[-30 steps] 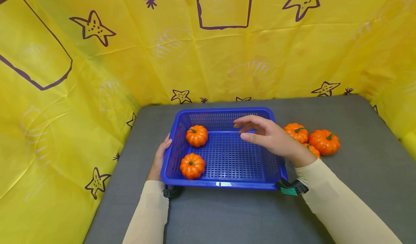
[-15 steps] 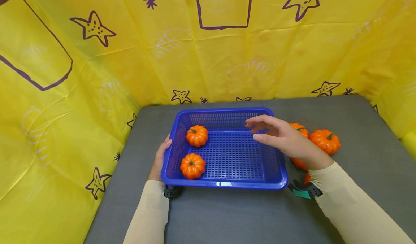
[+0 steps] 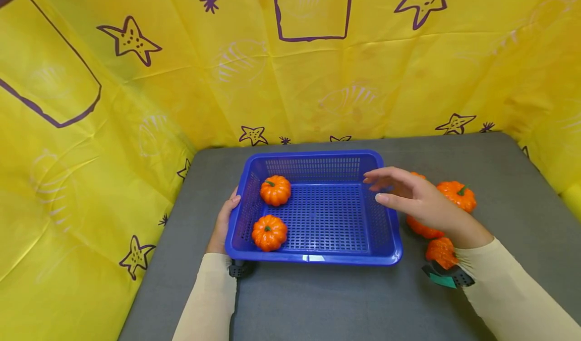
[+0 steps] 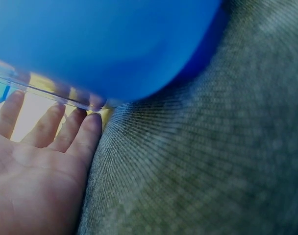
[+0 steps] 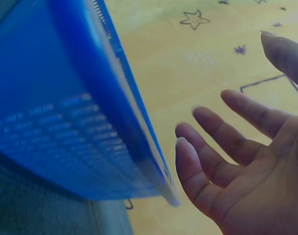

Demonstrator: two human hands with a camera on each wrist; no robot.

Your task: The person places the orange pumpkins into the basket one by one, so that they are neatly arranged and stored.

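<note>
A blue plastic basket with slotted walls stands on the grey table. Two small orange pumpkins with green stems lie inside along its left side, a rear pumpkin and a front pumpkin. My left hand holds the basket's left side, thumb on the rim and fingers against the outer wall; the left wrist view shows those fingers below the blue side. Above the basket's right rim hovers my right hand, fingers loosely spread and nothing in it. The right wrist view shows its bare palm beside the basket.
Several more orange pumpkins lie right of the basket, partly hidden by the right hand and wrist: a far-right pumpkin and a nearer pumpkin among them. A yellow cloth with sea drawings walls the back and sides of the table.
My right hand has drawn back rightward from over the basket to its right rim, uncovering a nearer pumpkin by the wrist. The left hand, the basket and its two pumpkins stay put.
</note>
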